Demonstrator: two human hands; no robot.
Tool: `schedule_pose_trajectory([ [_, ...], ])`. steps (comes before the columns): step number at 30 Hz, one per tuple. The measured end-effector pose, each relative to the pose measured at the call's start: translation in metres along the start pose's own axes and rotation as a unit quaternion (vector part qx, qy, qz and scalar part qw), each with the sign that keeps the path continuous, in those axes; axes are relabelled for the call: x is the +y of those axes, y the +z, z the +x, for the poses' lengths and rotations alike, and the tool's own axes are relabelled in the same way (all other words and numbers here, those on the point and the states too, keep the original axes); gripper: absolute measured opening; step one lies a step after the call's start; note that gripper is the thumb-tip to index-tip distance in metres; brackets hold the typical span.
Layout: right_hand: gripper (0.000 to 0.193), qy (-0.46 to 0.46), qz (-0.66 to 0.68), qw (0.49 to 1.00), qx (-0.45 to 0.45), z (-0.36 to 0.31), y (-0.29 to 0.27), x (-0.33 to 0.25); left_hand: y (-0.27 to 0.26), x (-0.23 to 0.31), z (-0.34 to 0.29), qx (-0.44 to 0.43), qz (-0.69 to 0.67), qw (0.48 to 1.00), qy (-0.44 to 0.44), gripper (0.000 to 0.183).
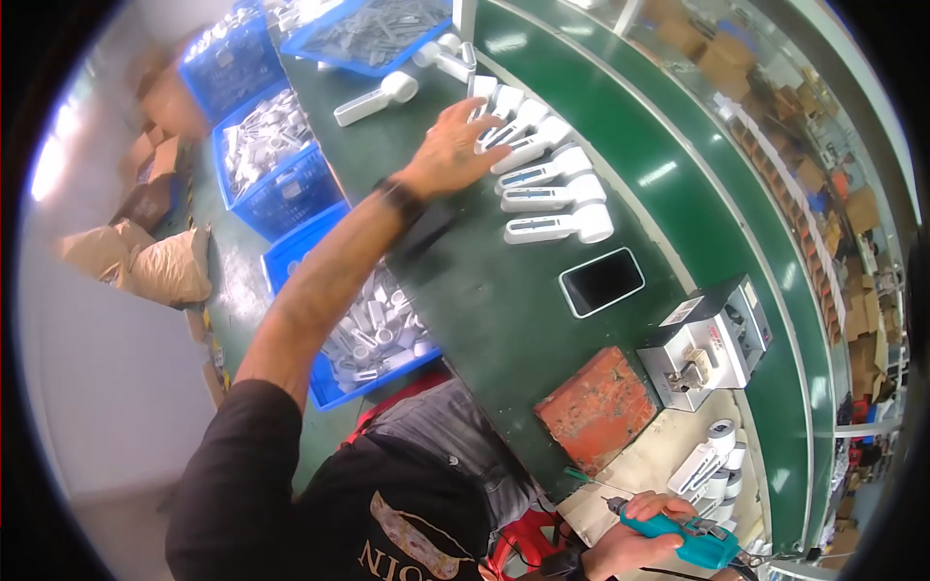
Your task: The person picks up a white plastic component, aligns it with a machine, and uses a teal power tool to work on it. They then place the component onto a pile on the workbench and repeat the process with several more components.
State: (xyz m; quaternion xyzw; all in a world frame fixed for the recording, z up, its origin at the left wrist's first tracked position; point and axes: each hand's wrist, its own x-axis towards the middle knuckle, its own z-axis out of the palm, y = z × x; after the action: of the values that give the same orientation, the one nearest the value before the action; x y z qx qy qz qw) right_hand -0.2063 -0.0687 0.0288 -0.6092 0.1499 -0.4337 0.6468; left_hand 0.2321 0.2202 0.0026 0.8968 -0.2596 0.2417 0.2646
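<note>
My left hand (451,153) reaches out over the far part of the green workbench, its fingers apart at the near end of a curved row of white handheld housings (542,198). Whether the fingertips touch a housing, I cannot tell. Each housing has a long grip and a round head; several show a dark strip in the grip. My right hand (635,544), at the lower right, is wrapped round a teal electric screwdriver (705,546) whose dark tip points left. One separate white housing (378,99) lies to the left of my left hand.
A phone with a dark screen (603,282), a worn red slab (598,406) and an open screw-feeder box (702,353) stand on the bench. More white housings (715,465) sit at lower right. Blue crates (283,197) of white parts line the left; a green conveyor (668,169) runs along the right.
</note>
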Motion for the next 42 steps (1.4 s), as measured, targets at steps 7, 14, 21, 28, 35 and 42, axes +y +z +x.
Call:
schedule_pose_trajectory([
  [7,0.069,-0.022,-0.114,0.992,0.056,-0.009,0.010,-0.019,0.042,0.010,0.046,-0.148,0.080,0.975,-0.147,0.070],
  [14,0.071,0.022,0.005,1.000,-0.001,0.003,0.000,0.003,-0.002,-0.021,-0.025,-0.024,0.092,0.994,-0.049,0.064],
  [21,0.075,-0.015,-0.088,0.996,0.030,0.012,0.017,-0.004,-0.096,-0.014,-0.172,0.030,0.138,0.980,-0.141,0.060],
  [28,0.064,-0.002,0.005,0.999,-0.038,0.014,0.001,0.006,-0.094,-0.005,-0.164,0.158,0.076,0.977,-0.124,0.063],
  [35,0.072,0.005,-0.008,1.000,-0.020,-0.001,0.000,-0.005,0.014,0.083,-0.036,-0.010,0.001,0.993,0.122,0.066],
  [42,0.069,0.000,-0.029,0.999,0.026,-0.007,-0.004,-0.015,0.019,0.057,-0.055,-0.102,0.036,0.994,0.033,0.066],
])
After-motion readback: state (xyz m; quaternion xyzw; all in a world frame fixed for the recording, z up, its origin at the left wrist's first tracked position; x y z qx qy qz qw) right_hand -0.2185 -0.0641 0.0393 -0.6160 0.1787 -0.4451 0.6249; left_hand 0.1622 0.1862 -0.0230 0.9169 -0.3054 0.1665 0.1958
